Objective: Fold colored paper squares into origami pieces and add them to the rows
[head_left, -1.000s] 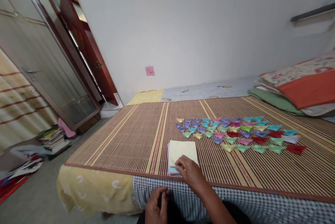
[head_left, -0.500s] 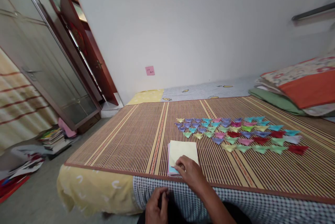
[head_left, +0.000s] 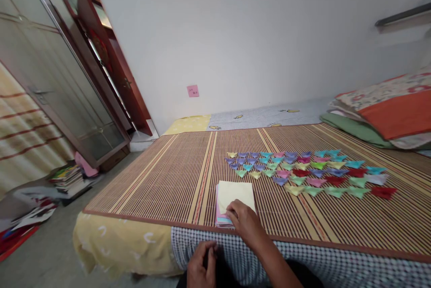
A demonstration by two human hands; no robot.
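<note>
I have the right hand [head_left: 245, 220] bent over the near edge of a pale yellow sheet [head_left: 237, 193], its grip pinched on that edge with thumb and fingertips together; how many layers are caught between them, I cannot tell. The sheet lies on top of a stack of paper [head_left: 222, 221], and pink and light blue layers show below it at the near left corner. Just nearer to me, the left hand [head_left: 202, 264] sits apart from the paper with its fingers loosely curled; its palm is turned out of my sight, so I cannot tell whether that grip is closed. The stack rests close to the front border of a striped mat [head_left: 161, 176], which covers a bed. Beyond the stack and to its right, I see small folded paper shapes [head_left: 317, 172] in uneven rows, in purple, blue, green, pink, yellow and dark red. Yellow cloth [head_left: 124, 238] and checked cloth [head_left: 183, 239] hang below the mat's edge. Farther out, bedding [head_left: 400, 115] is piled at the right, and a pink note [head_left: 193, 91] is on the wall [head_left: 235, 32].
</note>
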